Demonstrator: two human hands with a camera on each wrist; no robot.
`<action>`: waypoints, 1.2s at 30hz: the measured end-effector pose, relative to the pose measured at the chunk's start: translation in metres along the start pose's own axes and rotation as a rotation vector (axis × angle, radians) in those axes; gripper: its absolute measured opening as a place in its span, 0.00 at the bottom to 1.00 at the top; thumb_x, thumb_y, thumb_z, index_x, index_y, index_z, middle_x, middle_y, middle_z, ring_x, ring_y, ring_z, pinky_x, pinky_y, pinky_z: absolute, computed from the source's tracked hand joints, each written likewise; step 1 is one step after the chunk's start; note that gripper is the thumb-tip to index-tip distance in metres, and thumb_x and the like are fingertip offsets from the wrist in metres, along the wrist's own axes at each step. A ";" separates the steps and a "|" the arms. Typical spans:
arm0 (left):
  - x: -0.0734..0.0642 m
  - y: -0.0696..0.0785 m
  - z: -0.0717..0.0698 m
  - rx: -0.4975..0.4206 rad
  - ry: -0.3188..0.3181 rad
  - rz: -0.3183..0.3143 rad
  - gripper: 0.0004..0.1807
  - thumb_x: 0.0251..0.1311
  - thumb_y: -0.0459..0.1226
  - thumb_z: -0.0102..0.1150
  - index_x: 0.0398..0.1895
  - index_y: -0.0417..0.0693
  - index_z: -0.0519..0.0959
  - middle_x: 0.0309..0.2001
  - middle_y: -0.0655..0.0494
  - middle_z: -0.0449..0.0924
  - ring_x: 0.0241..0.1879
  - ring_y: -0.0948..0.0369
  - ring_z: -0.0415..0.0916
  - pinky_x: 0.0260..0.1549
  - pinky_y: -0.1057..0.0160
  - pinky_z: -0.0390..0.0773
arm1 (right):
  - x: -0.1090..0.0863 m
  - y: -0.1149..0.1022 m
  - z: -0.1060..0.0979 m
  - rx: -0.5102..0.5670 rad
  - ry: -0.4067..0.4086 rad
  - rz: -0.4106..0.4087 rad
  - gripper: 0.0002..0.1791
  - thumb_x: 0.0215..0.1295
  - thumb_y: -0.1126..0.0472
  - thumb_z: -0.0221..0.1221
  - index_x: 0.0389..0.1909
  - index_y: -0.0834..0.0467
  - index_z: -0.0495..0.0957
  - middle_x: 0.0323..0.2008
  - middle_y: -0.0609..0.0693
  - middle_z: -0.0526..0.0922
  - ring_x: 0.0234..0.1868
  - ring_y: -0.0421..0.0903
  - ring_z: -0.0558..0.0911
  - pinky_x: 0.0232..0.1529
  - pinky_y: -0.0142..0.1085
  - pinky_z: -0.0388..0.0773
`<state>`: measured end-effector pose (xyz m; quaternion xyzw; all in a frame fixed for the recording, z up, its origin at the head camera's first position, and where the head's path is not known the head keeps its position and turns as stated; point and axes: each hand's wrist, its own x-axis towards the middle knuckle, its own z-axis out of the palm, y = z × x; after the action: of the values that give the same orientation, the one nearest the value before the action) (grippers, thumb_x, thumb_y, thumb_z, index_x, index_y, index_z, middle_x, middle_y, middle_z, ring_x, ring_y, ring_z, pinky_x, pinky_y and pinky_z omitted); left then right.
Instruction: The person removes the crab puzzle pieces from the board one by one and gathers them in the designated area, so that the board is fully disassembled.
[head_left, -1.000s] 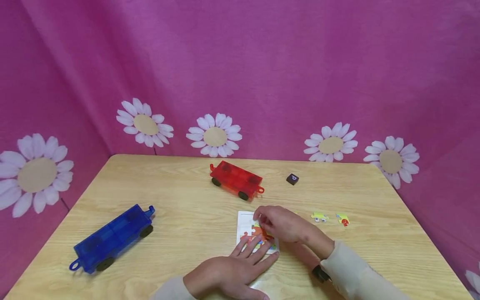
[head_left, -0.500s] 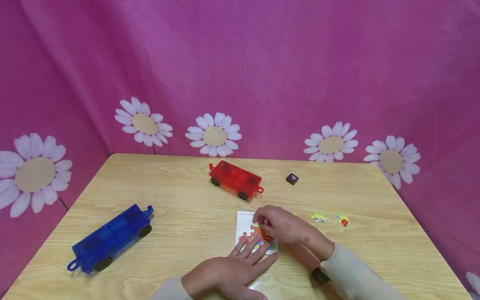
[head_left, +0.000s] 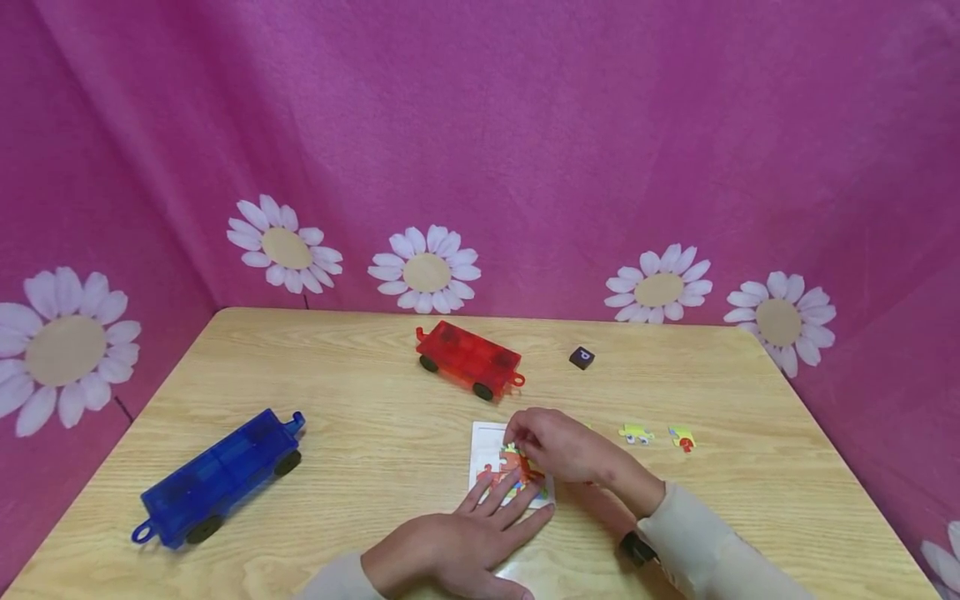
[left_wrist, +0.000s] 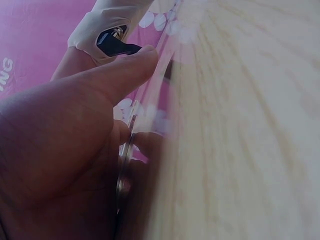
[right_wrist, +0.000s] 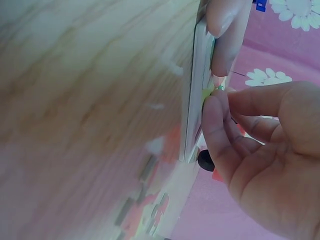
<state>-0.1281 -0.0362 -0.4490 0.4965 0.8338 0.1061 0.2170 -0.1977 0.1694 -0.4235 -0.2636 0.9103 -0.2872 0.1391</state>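
A small framed jigsaw puzzle (head_left: 477, 454) with a white border lies on the table in the head view, partly filled with red and orange pieces. My left hand (head_left: 472, 542) rests across its near part, fingers straight and spread. Above the puzzle's right side, my right hand (head_left: 562, 447) bends its fingers downward. In the right wrist view, its thumb and fingertips pinch a yellow-green puzzle piece (right_wrist: 207, 93) at the puzzle's surface, mostly hidden by the fingers. Two loose puzzle pieces lie to the right, one with eyes (head_left: 636, 434) and one with a red patch (head_left: 682, 438).
A red toy wagon (head_left: 468, 360) stands behind the puzzle, and a blue toy wagon (head_left: 221, 479) stands at the left. One dark square tile (head_left: 582, 358) marked with a letter lies at the back. The pink flowered curtain (head_left: 525, 167) hangs around the wooden table (head_left: 360, 383).
Both hands keep nearly the same places and poses. The whole head view shifts very slightly left.
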 end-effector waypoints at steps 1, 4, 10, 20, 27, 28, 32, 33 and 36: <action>0.000 0.000 0.000 0.000 0.000 0.002 0.48 0.71 0.68 0.42 0.85 0.59 0.41 0.84 0.52 0.32 0.80 0.49 0.21 0.74 0.42 0.34 | 0.000 0.000 0.000 0.002 0.002 0.002 0.09 0.71 0.73 0.58 0.42 0.58 0.81 0.34 0.45 0.80 0.37 0.44 0.77 0.44 0.42 0.78; 0.001 -0.001 0.000 -0.022 -0.012 0.001 0.48 0.71 0.68 0.42 0.85 0.59 0.41 0.84 0.53 0.31 0.80 0.50 0.20 0.74 0.42 0.33 | 0.000 -0.001 0.000 -0.002 0.011 0.006 0.09 0.71 0.73 0.58 0.41 0.58 0.82 0.33 0.44 0.80 0.36 0.43 0.77 0.43 0.41 0.78; 0.003 -0.002 -0.001 -0.052 -0.031 -0.007 0.49 0.70 0.68 0.43 0.85 0.61 0.40 0.84 0.55 0.29 0.79 0.52 0.19 0.74 0.42 0.31 | 0.002 -0.002 0.000 -0.034 0.030 0.003 0.09 0.70 0.73 0.58 0.40 0.58 0.83 0.32 0.43 0.80 0.35 0.42 0.77 0.42 0.39 0.77; 0.002 -0.001 0.001 -0.014 -0.022 0.000 0.48 0.71 0.68 0.42 0.85 0.60 0.40 0.84 0.55 0.30 0.80 0.52 0.22 0.74 0.42 0.32 | 0.003 -0.002 0.005 -0.035 0.061 0.019 0.05 0.71 0.69 0.61 0.37 0.56 0.81 0.29 0.41 0.78 0.32 0.41 0.76 0.37 0.36 0.76; 0.003 -0.001 0.001 -0.011 -0.033 0.003 0.48 0.72 0.68 0.41 0.85 0.60 0.40 0.84 0.55 0.31 0.80 0.52 0.22 0.74 0.42 0.33 | 0.004 -0.002 0.005 -0.026 0.058 0.046 0.05 0.71 0.66 0.62 0.36 0.54 0.80 0.27 0.41 0.77 0.29 0.41 0.75 0.33 0.35 0.75; 0.003 -0.001 0.000 -0.013 -0.033 0.001 0.48 0.72 0.68 0.41 0.85 0.60 0.40 0.84 0.55 0.31 0.80 0.52 0.22 0.74 0.42 0.32 | 0.004 -0.002 0.005 -0.030 0.058 0.044 0.05 0.71 0.66 0.62 0.35 0.54 0.80 0.26 0.41 0.77 0.29 0.41 0.75 0.33 0.35 0.75; 0.003 -0.002 0.000 -0.021 -0.034 -0.001 0.48 0.71 0.68 0.41 0.85 0.61 0.39 0.84 0.56 0.30 0.80 0.53 0.21 0.74 0.43 0.32 | 0.005 -0.003 0.003 -0.052 0.060 0.029 0.05 0.71 0.66 0.61 0.35 0.54 0.80 0.25 0.41 0.76 0.29 0.40 0.74 0.34 0.36 0.74; 0.003 -0.002 0.000 -0.023 -0.035 0.000 0.48 0.71 0.68 0.41 0.85 0.61 0.39 0.84 0.56 0.29 0.80 0.53 0.21 0.74 0.43 0.31 | 0.005 -0.003 0.003 -0.052 0.059 0.028 0.05 0.71 0.66 0.61 0.35 0.54 0.80 0.25 0.41 0.76 0.29 0.40 0.74 0.34 0.36 0.74; 0.003 -0.002 0.000 -0.023 -0.034 0.000 0.48 0.72 0.68 0.41 0.85 0.61 0.39 0.84 0.55 0.30 0.80 0.53 0.21 0.74 0.42 0.32 | 0.006 -0.005 0.001 -0.035 0.052 0.023 0.05 0.71 0.67 0.61 0.36 0.54 0.80 0.26 0.41 0.76 0.29 0.40 0.74 0.34 0.36 0.74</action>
<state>-0.1308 -0.0347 -0.4503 0.4957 0.8287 0.1069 0.2368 -0.2000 0.1625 -0.4224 -0.2478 0.9216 -0.2762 0.1141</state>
